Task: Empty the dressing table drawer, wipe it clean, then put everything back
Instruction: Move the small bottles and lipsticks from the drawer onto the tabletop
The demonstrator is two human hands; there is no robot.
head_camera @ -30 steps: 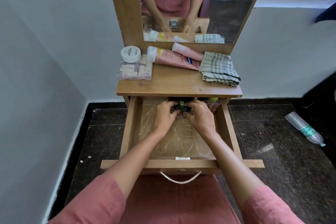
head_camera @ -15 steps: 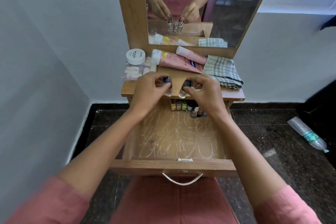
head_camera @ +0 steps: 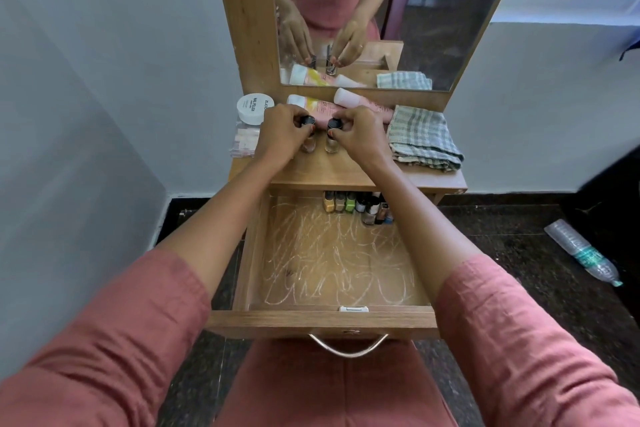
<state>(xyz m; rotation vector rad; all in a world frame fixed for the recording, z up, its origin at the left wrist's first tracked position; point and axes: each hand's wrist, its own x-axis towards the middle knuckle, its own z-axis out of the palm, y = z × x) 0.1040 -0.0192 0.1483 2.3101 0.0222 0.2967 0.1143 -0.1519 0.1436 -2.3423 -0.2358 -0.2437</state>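
The left hand (head_camera: 280,137) pinches the black cap of a small clear glass nail polish bottle (head_camera: 308,144). The right hand (head_camera: 362,140) pinches the cap of a second small glass bottle (head_camera: 331,146) in the same way. The fingers (head_camera: 294,121) of both hands are curled and clamped on the caps. The two bottles are upright, just beside each other, at the middle of the wooden worktop (head_camera: 346,172); whether their bases touch the wood, I cannot tell.

Below, the wooden drawer (head_camera: 322,320) is pulled open. Its floor carries white scribbled lines, and a group of little nail polish bottles (head_camera: 358,206) stands at its far right corner.

On the worktop, a folded green-grey checked cloth (head_camera: 424,139) lies at the right and two pink tubes (head_camera: 363,107) lie behind the hands. At the left, a white round jar (head_camera: 255,108) sits on a clear plastic box (head_camera: 244,144). The mirror (head_camera: 415,10) behind reflects both hands.
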